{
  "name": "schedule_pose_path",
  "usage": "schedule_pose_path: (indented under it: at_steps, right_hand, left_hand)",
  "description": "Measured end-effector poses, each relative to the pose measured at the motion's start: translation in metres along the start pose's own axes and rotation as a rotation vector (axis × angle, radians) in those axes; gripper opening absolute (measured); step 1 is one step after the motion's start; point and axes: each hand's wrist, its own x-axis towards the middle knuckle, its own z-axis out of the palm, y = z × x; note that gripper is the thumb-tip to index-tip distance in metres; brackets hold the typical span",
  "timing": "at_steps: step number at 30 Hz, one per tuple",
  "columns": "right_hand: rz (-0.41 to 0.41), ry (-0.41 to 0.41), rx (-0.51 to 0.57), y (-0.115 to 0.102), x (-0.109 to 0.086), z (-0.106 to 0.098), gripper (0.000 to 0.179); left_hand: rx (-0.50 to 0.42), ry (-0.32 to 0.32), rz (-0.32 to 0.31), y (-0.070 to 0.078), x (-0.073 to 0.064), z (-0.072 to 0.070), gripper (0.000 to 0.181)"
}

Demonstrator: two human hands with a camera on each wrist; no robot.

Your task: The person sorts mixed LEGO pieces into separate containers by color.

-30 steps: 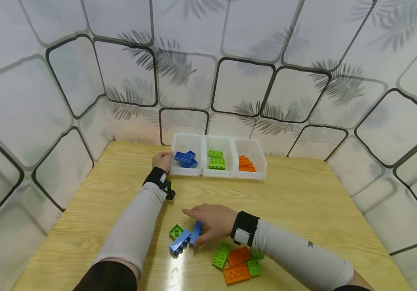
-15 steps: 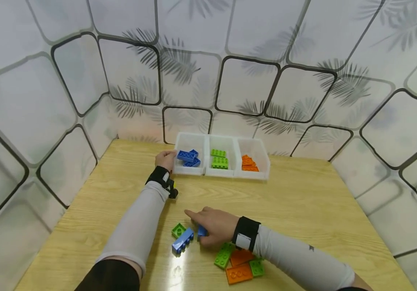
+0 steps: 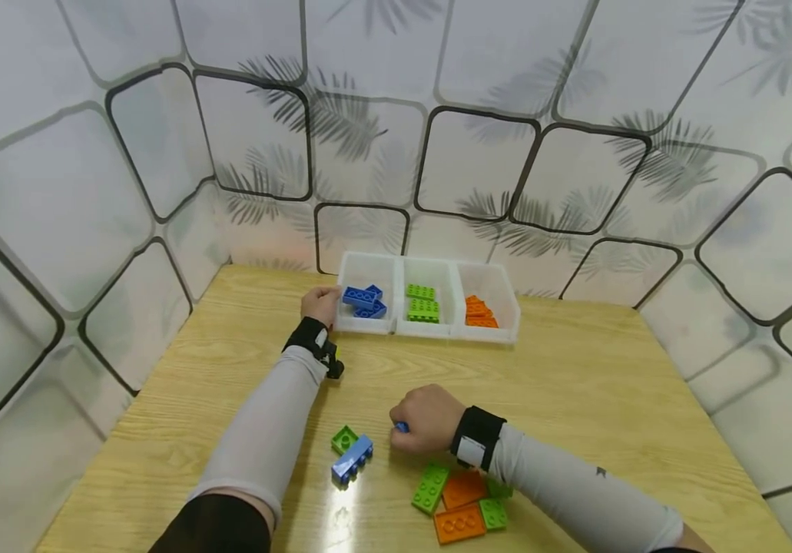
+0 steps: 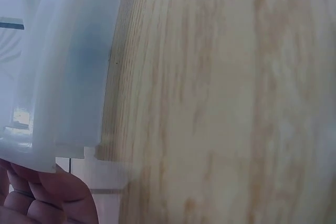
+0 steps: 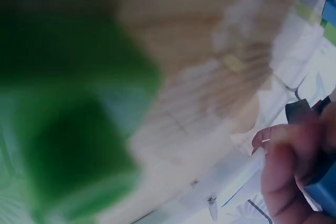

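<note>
My left hand (image 3: 319, 306) grips the left rim of a white three-compartment tray (image 3: 396, 332); in the left wrist view its curled fingers (image 4: 63, 195) lie at the tray's corner. The right hand (image 3: 429, 418) holds a blue toy brick (image 3: 402, 427) above the table, mostly hidden by the fingers; part of a blue brick (image 5: 323, 190) also shows in the right wrist view. To the left of that hand, another blue brick (image 3: 352, 459) lies beside a small green brick (image 3: 344, 439).
Blue bricks (image 3: 361, 296) fill the left compartment, green bricks (image 3: 423, 307) the middle, orange bricks (image 3: 480, 311) the right. Near my right forearm lies a pile with a green brick (image 3: 430, 488) and an orange brick (image 3: 460, 524). A patterned curtain (image 3: 478, 161) encloses the wooden table (image 3: 575, 369).
My right hand has closed its fingers around a blue brick and moved it rightward, away from the other blue brick. The left hand stays at the tray while the head view shifts slightly.
</note>
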Motion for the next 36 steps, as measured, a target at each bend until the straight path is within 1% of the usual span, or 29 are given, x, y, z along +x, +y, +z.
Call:
schedule_pose_path:
  at_steps: [2,5,9,12,14,16,19,22,25,27,29,31,33,34,36]
  right_hand:
    - [0.003,0.008,-0.005,0.003,0.003,0.000,0.033]
    - [-0.020,0.043,-0.006,0.007,0.010,0.000,0.033]
    - [-0.047,0.140,-0.007,0.015,0.020,-0.001,0.035]
    - [-0.038,0.215,0.020,0.022,0.029,-0.001,0.037]
    - [-0.016,0.241,0.041,0.027,0.036,-0.002,0.039]
    - [0.015,0.239,0.056,0.032,0.043,-0.004,0.041]
    - [0.071,0.203,0.057,0.040,0.059,-0.010,0.044]
    - [0.115,0.200,0.018,0.050,0.080,-0.018,0.044]
    - [0.165,0.262,-0.036,0.061,0.106,-0.022,0.041]
    - [0.212,0.305,-0.058,0.070,0.123,-0.021,0.041]
    - [0.268,0.328,-0.073,0.077,0.139,-0.015,0.040]
    - [0.345,0.323,-0.061,0.083,0.152,-0.005,0.039]
    - [0.423,0.298,-0.054,0.085,0.161,0.005,0.037]
    - [0.462,0.273,-0.059,0.086,0.164,0.010,0.035]
    - [0.519,0.248,-0.068,0.085,0.168,0.016,0.032]
  left_hand:
    - [0.003,0.004,0.005,0.000,0.001,0.000,0.039]
    - [0.005,0.012,0.013,0.000,0.001,-0.001,0.039]
    - [0.007,0.012,0.025,-0.001,0.000,0.000,0.039]
    - [0.016,0.017,0.038,-0.002,-0.002,0.002,0.038]
    - [0.025,0.019,0.047,-0.002,-0.003,0.003,0.038]
    - [0.035,0.019,0.053,-0.003,-0.004,0.004,0.038]
    - [0.047,0.014,0.050,-0.002,-0.004,0.005,0.039]
    - [0.041,0.014,0.051,0.000,-0.003,0.004,0.040]
    - [0.045,0.016,0.064,0.001,-0.001,0.003,0.041]
    - [0.049,0.017,0.068,-0.001,-0.001,0.003,0.041]
    - [0.050,0.020,0.068,-0.003,-0.001,0.003,0.041]
    - [0.044,0.024,0.073,-0.005,-0.002,0.003,0.041]
    - [0.031,0.026,0.077,-0.007,-0.003,0.002,0.041]
    - [0.025,0.021,0.078,-0.007,-0.004,0.002,0.041]
    - [0.023,0.012,0.084,-0.005,-0.004,0.000,0.041]
